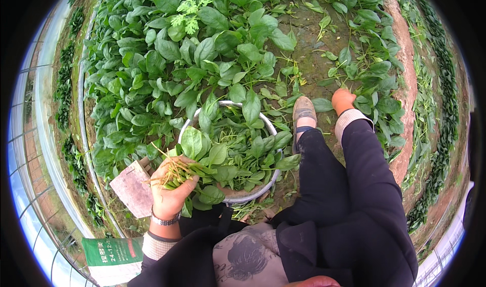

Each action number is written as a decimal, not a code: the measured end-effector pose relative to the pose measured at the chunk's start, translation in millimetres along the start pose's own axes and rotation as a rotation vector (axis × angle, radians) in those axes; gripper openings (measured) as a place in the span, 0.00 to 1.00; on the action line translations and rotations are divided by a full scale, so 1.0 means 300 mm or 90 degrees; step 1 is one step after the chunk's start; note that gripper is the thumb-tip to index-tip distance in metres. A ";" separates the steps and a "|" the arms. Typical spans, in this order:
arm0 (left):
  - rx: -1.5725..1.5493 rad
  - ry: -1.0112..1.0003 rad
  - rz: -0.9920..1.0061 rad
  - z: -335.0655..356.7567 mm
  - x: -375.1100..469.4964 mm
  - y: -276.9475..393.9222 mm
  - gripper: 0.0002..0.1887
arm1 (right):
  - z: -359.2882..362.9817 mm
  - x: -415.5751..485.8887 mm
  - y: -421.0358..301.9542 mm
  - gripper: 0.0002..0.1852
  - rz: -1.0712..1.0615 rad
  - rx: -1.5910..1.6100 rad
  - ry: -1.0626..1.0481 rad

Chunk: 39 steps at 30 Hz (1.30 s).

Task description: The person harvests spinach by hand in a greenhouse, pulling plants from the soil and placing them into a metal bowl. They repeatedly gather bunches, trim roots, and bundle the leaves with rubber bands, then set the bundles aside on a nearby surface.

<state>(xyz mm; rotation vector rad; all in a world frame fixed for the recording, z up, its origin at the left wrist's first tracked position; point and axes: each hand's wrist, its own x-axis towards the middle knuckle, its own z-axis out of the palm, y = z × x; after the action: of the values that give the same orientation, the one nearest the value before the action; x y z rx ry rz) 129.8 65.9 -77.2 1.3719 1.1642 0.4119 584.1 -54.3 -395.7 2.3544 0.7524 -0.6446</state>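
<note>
My left hand (172, 190) is closed around a bunch of spinach (193, 167), its pale roots pointing left and its leaves hanging over a round tub (271, 125). Cut spinach leaves (243, 150) fill much of that tub. Further right, beyond my shoe, my right hand (343, 99) is down near the soil at the base of growing spinach plants (379, 97). Its fingers are partly hidden, and whether they hold a stem or a tool cannot be made out.
Dense spinach (152, 70) grows ahead and to the left. A flat board (133, 190) lies left of the tub, with a green and white printed sack (114, 260) behind it. My shoe (304, 110) stands right of the tub. A bare earth ridge (404, 78) runs along the right.
</note>
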 end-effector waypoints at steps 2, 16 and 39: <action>-0.016 0.004 0.001 0.011 0.004 0.002 0.16 | 0.025 0.015 0.018 0.16 -0.035 -0.040 -0.012; 0.065 0.145 0.130 -0.109 -0.003 0.022 0.15 | -0.327 -0.441 -0.060 0.16 -0.298 0.151 0.101; 0.240 0.266 0.148 -0.130 0.048 0.009 0.12 | 0.071 0.074 0.240 0.18 -0.046 -0.400 0.069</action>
<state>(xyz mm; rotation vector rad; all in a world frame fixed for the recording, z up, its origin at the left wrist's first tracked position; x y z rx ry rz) 105.2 99.2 -72.5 1.8160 1.4797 0.6946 640.5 -108.5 -397.2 1.7969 0.9310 -0.2533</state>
